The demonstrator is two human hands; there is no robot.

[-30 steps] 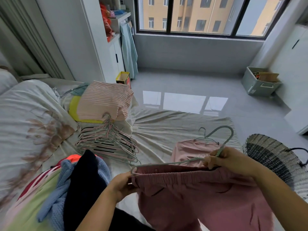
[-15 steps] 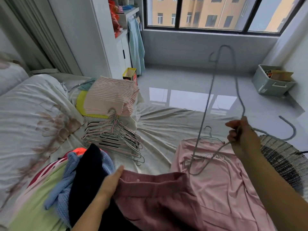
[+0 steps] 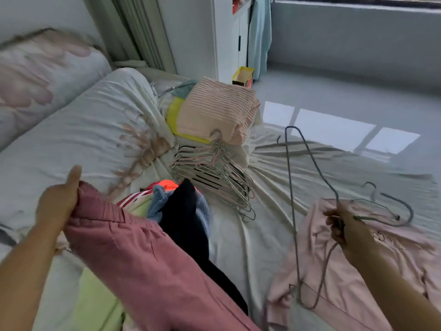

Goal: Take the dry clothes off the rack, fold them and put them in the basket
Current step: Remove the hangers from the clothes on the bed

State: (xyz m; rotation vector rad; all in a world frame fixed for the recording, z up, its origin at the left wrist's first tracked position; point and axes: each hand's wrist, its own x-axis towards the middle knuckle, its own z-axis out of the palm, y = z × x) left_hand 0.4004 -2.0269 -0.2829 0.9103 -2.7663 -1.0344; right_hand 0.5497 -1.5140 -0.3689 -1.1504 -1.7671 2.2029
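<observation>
Seen from the head camera, a person stands at a bed (image 3: 71, 130) strewn with laundry. The left hand (image 3: 57, 201) is closed on the waistband of a pair of dusty-rose trousers (image 3: 143, 266), thumb raised, the fabric draping down toward the lower edge of the view. The right hand (image 3: 346, 225) is clenched around a grey wire hanger (image 3: 292, 211), gripped near its neck, its frame standing out above the sheet and its hook curling to the right. Beneath that hand a pale pink top (image 3: 358, 283) lies spread on the bed, with a second hanger (image 3: 372, 197) at its collar. Between the arms sits an unfolded heap: a dark garment (image 3: 186, 225), a blue knit (image 3: 157, 199) and something lime green (image 3: 95, 299). Farther back, a pile of empty hangers (image 3: 214, 177) rests beside a folded striped pink stack (image 3: 217, 111). No basket is in view.
</observation>
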